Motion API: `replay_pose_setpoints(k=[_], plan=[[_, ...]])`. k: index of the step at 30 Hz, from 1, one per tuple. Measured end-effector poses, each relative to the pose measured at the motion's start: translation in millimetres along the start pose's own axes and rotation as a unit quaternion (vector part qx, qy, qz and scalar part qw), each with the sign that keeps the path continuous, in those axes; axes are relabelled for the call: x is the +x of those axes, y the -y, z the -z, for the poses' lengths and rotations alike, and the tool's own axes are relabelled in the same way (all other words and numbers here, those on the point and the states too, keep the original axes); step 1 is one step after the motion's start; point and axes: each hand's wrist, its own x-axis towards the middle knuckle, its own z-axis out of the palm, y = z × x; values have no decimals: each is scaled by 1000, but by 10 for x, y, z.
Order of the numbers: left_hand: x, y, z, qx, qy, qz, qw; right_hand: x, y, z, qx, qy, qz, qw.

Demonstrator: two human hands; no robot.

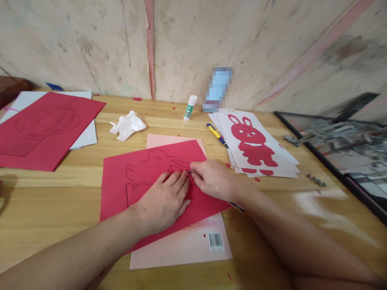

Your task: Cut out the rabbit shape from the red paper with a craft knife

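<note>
A red sheet of paper (pixel 115 193) with a rabbit outline drawn in dark line lies at a slant under both hands. My left hand (pixel 165 197) rests flat on the drawing, its fingers stretched out and touching the paper. Closed in a pinch just right of those fingertips, my right hand (pixel 213 177) grips a slim craft knife (pixel 237 207). The knife's tip meets the sheet near the rabbit's ears; most of its handle is hidden by the hand. Beneath the red sheet is a pale pink booklet (pixel 181 253) with a barcode.
White sheets (pixel 282 161) bearing a red rabbit cut-out (pixel 252 141) lie right, beside a yellow-blue pen (pixel 217 135). A glue stick (pixel 190 108), a blurred phone (pixel 219 88) and crumpled tissue (pixel 127 125) sit behind. Red paper (pixel 36 157) lies left; a black-framed rack (pixel 329 165) is right.
</note>
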Motion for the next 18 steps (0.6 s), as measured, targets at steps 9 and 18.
replay_pose_setpoints(k=[9,18], plan=[[-4,-6,-37,3,0,-3,1000,-21,2,8,-10,2,8,1000],[-22,1,-42,-17,9,6,1000,-50,-16,-9,-4,-9,16,1000]])
